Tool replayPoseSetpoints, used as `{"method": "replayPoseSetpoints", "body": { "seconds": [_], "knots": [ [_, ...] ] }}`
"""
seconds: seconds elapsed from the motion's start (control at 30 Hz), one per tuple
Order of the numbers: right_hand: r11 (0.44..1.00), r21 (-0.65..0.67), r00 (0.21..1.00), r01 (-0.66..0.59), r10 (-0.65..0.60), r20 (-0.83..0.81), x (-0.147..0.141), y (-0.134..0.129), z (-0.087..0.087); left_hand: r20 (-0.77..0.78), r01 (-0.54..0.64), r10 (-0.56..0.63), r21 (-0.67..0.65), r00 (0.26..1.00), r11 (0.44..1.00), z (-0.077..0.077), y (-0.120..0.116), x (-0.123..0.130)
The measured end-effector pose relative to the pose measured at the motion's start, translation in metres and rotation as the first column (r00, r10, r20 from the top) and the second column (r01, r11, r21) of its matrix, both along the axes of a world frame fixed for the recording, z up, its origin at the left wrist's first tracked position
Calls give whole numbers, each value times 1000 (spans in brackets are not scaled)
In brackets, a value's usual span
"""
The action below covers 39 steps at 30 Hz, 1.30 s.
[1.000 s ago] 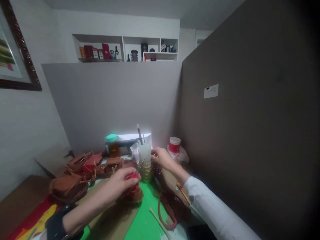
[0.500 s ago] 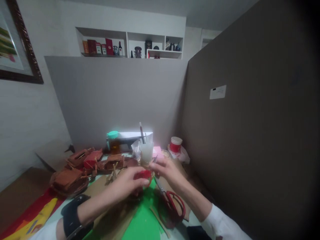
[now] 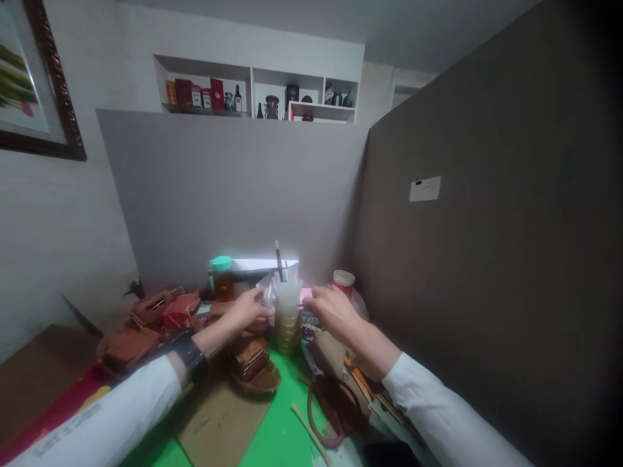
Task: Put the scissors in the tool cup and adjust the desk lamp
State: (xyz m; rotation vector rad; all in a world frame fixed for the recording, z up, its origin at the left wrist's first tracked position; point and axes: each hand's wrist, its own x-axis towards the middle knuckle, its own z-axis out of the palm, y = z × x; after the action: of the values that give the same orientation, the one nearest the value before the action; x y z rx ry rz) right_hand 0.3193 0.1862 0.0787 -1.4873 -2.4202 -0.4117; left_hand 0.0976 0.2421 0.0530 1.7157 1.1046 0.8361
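Note:
My left hand [image 3: 250,310] reaches forward to the left side of a translucent cup [image 3: 287,299] that holds several upright tools. Its fingertips are bunched by a crumpled plastic bag there, and what they hold is hidden. My right hand [image 3: 331,312] is just right of the cup, pinching a thin dark tool whose tip points at the cup. A stack of brown leather pieces [image 3: 249,357] lies below my left wrist on a green mat [image 3: 282,421].
Red-handled scissors [image 3: 335,405] and a wooden stick [image 3: 311,431] lie on the mat's right side, with a cardboard sheet [image 3: 219,421] to the left. A heap of brown and red leather pieces [image 3: 146,324] sits left. A green-lidded jar [image 3: 221,277] and a red-banded tub [image 3: 343,280] stand behind. Partition walls close the back and right.
Both hands moved away from me, off the mat and up to the cup. The red piece held in my left hand earlier is no longer visible.

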Motion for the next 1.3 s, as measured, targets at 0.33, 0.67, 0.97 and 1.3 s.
{"method": "replayPoseSetpoints", "body": {
  "seconds": [0.33, 0.67, 0.97, 1.3],
  "knots": [
    [992, 113, 965, -52, 21, 262, -6, -1, 6, -2, 164, -164, 81, 986, 983, -12, 28, 24],
    [986, 61, 980, 154, -160, 117, -18, -29, -15, 25, 182, -186, 115, 982, 977, -18, 27, 21],
    [975, 41, 975, 220, -221, 32, -9, -39, -20, -43, 162, -157, 166, 987, 973, -23, 30, 21],
    [997, 63, 978, 48, -60, 202, -18, -11, 7, -83, 156, -142, 187, 986, 970, -20, 28, 24]
  ]
}}
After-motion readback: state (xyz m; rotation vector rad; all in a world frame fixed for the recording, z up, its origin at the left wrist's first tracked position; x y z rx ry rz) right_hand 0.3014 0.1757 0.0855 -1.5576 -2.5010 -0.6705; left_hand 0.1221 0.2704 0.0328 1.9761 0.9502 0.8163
